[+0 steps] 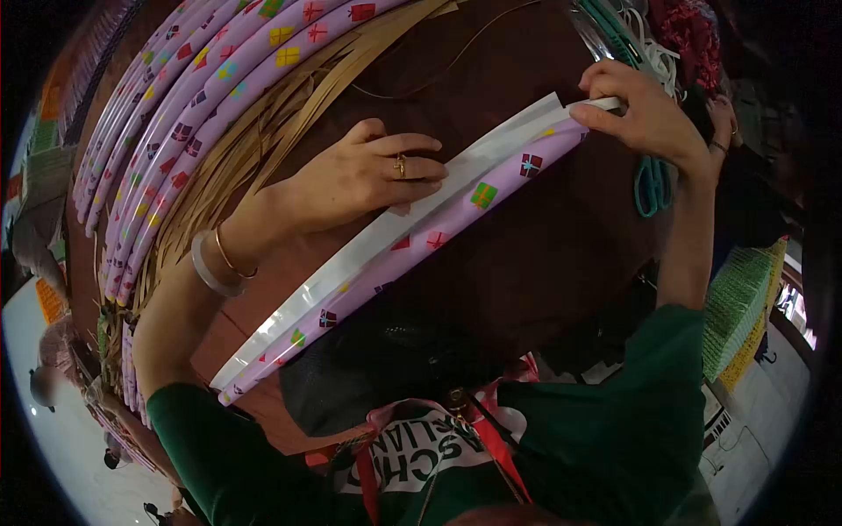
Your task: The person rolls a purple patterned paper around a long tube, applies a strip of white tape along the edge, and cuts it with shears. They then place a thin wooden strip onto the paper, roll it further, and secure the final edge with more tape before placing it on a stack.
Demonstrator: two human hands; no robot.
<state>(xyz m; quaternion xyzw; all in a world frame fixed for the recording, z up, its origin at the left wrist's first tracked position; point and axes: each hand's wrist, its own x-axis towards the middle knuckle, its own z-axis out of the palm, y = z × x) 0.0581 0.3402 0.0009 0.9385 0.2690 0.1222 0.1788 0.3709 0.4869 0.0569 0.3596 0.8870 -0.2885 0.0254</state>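
Note:
A long strip of lilac wrapping, printed with small gift boxes and white on its reverse, runs slantwise across in front of me. It is folded lengthwise, so the white side shows along its upper edge. My right hand pinches its upper right end between thumb and fingers. Midway along, my left hand has its fingers bent over the white edge, the thumb mostly hidden. A ring and bracelets are on that hand and wrist. Beside my right wrist lie teal-handled scissors, partly covered by the arm.
Several long lilac gift-printed pieces lie curved at the left on a dark brown table. Dry tan strips lie along them. A green-handled tool and white bands are at upper right. Another person's hand shows behind my right wrist.

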